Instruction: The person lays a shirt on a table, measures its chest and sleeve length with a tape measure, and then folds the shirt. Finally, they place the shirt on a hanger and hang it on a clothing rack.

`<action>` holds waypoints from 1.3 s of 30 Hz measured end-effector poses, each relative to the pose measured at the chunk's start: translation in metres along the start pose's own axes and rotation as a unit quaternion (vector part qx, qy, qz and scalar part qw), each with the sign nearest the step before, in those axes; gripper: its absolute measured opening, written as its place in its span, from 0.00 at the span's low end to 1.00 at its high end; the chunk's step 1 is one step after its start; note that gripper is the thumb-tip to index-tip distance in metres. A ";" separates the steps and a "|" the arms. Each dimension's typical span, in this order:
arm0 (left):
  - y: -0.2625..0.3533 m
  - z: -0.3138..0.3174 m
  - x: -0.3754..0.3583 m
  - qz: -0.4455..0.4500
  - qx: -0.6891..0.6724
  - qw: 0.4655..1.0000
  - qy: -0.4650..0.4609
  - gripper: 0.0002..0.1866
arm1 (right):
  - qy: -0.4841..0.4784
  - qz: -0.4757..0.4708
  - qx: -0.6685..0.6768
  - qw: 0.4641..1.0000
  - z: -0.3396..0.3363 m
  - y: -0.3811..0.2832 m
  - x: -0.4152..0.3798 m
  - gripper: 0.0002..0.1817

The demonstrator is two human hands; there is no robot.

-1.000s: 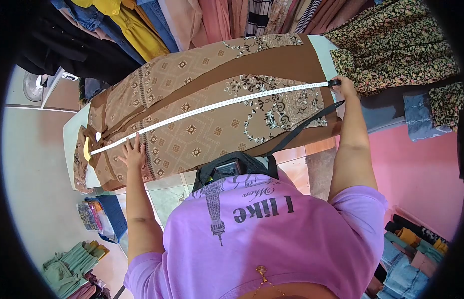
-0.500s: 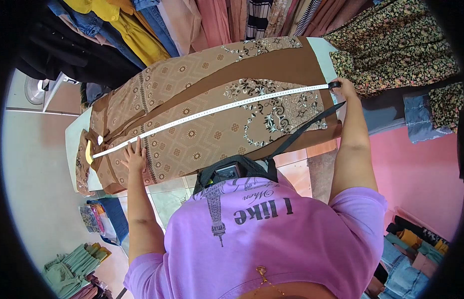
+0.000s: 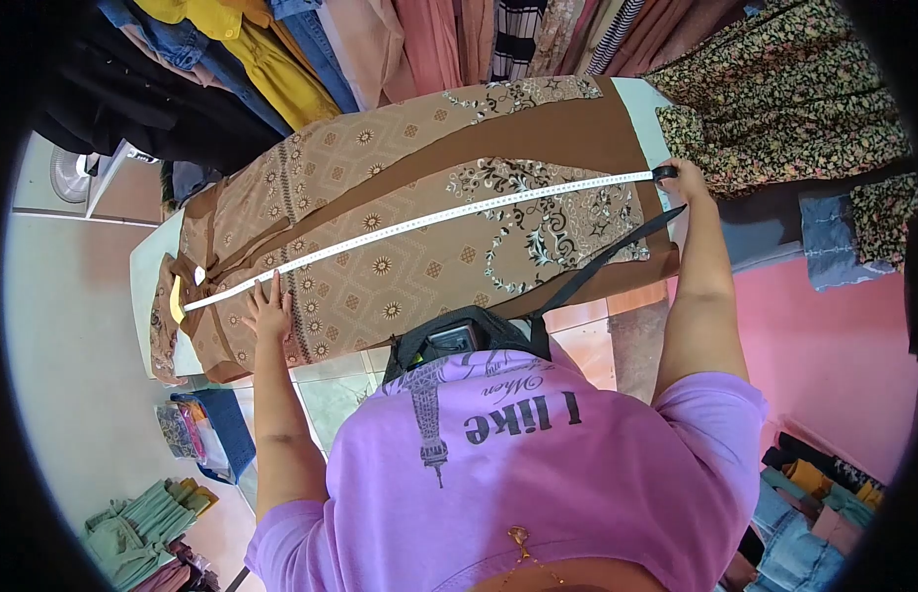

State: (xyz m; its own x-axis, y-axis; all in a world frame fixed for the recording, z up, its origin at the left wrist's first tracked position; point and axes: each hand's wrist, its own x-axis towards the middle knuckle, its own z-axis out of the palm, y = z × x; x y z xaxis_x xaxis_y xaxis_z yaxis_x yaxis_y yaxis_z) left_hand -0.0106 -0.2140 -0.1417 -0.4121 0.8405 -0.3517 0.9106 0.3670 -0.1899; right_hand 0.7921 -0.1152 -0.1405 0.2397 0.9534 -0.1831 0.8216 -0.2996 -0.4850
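Note:
A long brown patterned garment (image 3: 380,266) lies spread across a pale board (image 3: 153,271). Stretched lengthwise over it is a white measuring tape (image 3: 429,219), from the yellow piece (image 3: 177,299) at the garment's left end to a small black tape case (image 3: 664,173) at the right. My left hand (image 3: 271,311) rests flat on the cloth, fingers spread, its fingertips at the tape's edge. My right hand (image 3: 687,178) grips the tape case beyond the garment's right hem.
Clothes hang along the back, including a yellow garment (image 3: 271,74) and a floral one (image 3: 784,99). A black bag (image 3: 449,340) is at my waist, its strap (image 3: 612,259) crossing the garment's edge. Folded clothes (image 3: 133,523) lie lower left, and jeans (image 3: 799,533) lower right. A fan (image 3: 68,176) stands left.
The view has shifted very slightly. Both hands, the tape and the garment keep their places.

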 end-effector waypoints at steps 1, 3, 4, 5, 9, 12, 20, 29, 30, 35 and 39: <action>0.001 0.000 -0.001 0.000 0.000 1.000 -0.001 0.29 | 0.000 -0.001 0.000 1.000 0.000 -0.001 0.000 0.19; 0.001 0.000 -0.001 0.000 -0.003 1.000 -0.002 0.29 | -0.004 0.017 0.011 1.000 -0.001 -0.002 -0.002 0.19; 0.002 -0.001 -0.001 -0.001 -0.005 1.000 -0.003 0.29 | -0.003 0.017 0.011 1.000 -0.001 -0.003 -0.002 0.19; 0.002 0.000 -0.001 -0.001 -0.005 1.000 -0.003 0.29 | 0.002 0.014 -0.001 1.000 -0.001 -0.004 -0.002 0.19; 0.003 0.001 -0.001 -0.004 -0.001 1.000 -0.002 0.29 | -0.013 0.024 0.028 0.999 -0.003 -0.006 -0.003 0.19; 0.004 -0.001 -0.003 -0.003 0.002 1.000 0.000 0.29 | 0.004 0.016 0.010 1.000 -0.003 -0.010 -0.006 0.17; 0.013 0.021 -0.012 0.018 -0.093 0.976 0.196 0.36 | 0.016 -0.012 -0.067 0.998 -0.003 -0.013 -0.014 0.20; 0.066 0.030 -0.038 0.097 -0.239 0.924 0.283 0.36 | 0.043 -0.005 -0.129 0.991 0.002 -0.020 -0.022 0.20; 0.065 0.035 -0.036 0.095 -0.232 0.922 0.294 0.30 | 0.052 -0.013 -0.140 0.989 0.003 -0.017 -0.021 0.19; 0.058 0.034 -0.033 0.123 -0.263 0.903 0.316 0.11 | 0.117 -0.066 -0.077 0.988 -0.012 -0.003 -0.010 0.18; 0.043 0.036 -0.021 0.025 -0.505 0.848 0.158 0.08 | 0.180 -0.069 -0.044 0.980 -0.095 -0.051 -0.008 0.21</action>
State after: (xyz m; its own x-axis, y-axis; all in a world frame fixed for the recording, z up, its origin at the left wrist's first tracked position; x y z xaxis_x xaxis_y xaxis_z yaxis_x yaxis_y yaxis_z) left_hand 0.0355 -0.2303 -0.1757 -0.4880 0.8717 -0.0433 0.5548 0.3481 0.7557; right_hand 0.7977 -0.1040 -0.0334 0.2770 0.9399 0.1998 0.8969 -0.1783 -0.4047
